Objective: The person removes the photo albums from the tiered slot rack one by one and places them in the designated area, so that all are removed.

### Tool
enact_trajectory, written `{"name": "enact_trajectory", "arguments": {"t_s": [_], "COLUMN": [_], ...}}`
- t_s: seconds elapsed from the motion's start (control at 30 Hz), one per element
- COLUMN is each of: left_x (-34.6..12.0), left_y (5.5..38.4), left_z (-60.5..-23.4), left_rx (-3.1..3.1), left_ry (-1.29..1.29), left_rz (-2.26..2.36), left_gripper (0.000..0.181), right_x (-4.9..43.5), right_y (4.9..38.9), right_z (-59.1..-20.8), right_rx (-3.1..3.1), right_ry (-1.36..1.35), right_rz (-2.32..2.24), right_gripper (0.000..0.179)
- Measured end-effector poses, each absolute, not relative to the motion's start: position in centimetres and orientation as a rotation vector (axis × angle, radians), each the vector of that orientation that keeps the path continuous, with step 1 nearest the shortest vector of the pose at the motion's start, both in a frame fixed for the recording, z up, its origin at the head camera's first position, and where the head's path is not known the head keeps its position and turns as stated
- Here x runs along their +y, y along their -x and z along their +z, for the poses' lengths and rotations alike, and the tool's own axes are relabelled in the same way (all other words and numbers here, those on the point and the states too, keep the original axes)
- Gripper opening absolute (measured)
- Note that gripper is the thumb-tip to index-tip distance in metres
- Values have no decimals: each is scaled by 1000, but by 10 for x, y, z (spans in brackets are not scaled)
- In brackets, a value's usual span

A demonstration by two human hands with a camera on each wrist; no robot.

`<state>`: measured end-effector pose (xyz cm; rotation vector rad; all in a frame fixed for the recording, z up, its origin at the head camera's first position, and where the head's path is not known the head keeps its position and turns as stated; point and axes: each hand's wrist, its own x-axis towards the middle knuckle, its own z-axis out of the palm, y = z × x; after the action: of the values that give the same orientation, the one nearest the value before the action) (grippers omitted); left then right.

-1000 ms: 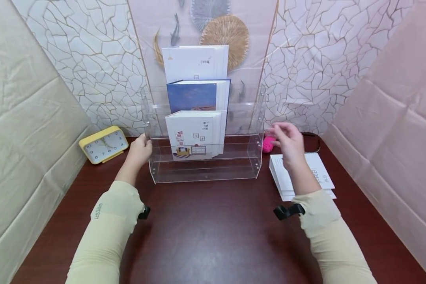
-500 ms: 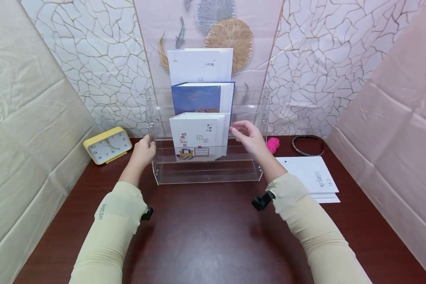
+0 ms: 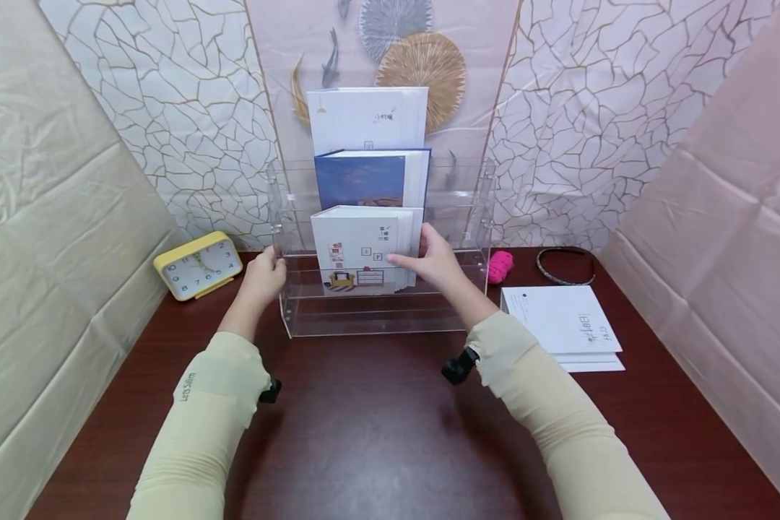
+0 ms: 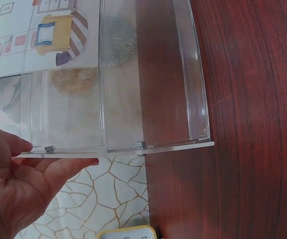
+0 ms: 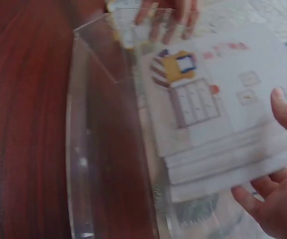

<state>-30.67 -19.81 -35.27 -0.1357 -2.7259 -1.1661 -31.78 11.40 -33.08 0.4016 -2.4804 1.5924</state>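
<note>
A clear acrylic tiered rack stands upright on the dark red table. My left hand grips its left side panel, thumb on one face and fingers on the other in the left wrist view. In the front tier stands a thick white book with a yellow armchair and drawers drawn on its cover. My right hand holds this book by its right edge. Its thumb lies on the cover, and the fingers reach behind. Behind it stand a blue book and another white book, one per tier.
Left of the rack sits a yellow alarm clock. To the right are a pink yarn-like ball, a dark headband and a white book lying flat. Patterned cloth hangs behind the table, and plain cloth lines both sides.
My right hand has moved left from above the flat book to the front white book and taken hold of its right edge. My left hand has stayed on the rack's side.
</note>
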Motion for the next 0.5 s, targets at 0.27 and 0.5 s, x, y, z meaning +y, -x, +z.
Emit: {"name": "enact_trajectory", "arguments": {"t_s": [0.27, 0.5], "left_x": [-197, -198], "left_y": [308, 308], "left_z": [-353, -353], "left_rx": [-2755, -2758], "left_ry": [106, 104], "left_rz": [-1178, -1166], "left_gripper": [33, 38], "right_x": [101, 89], "right_y": [322, 323], "right_z": [-336, -327], "right_rx": [-2449, -2374], "right_ry": [-253, -337], "right_rz": [1424, 1419], "right_gripper": [49, 48]}}
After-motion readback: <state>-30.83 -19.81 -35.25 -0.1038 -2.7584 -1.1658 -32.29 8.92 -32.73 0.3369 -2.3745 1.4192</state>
